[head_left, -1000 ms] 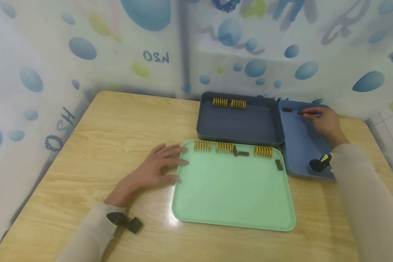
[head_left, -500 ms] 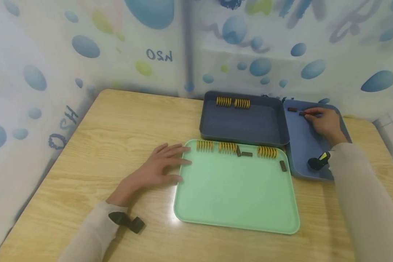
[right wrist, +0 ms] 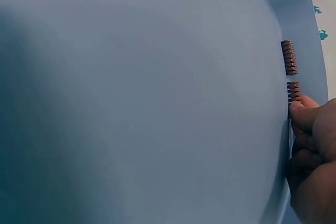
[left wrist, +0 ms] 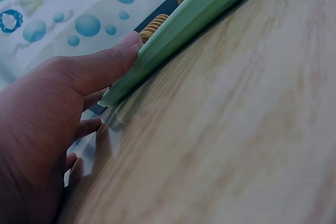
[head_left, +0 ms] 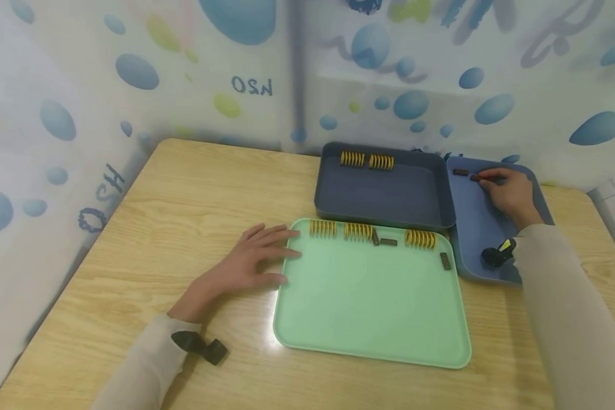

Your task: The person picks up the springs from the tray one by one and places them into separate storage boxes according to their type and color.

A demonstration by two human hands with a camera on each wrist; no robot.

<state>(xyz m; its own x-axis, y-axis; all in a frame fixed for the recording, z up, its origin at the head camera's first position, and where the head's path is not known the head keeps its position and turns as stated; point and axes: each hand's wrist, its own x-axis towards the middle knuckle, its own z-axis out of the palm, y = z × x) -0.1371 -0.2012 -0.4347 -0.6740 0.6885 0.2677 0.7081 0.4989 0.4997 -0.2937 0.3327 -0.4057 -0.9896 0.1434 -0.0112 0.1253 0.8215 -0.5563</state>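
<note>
From my end I see a small brown spring, tightly coiled, one end pinched by the right hand. Its other end faces a matching spring lying roughly in line, a narrow gap between them, along the far edge of the blue tray. On the flat, pale green tray, its left rim under the left hand's fingertips, I count three loose brown springs and three thicker yellow springs, these lying sideways along the far rim.
</note>
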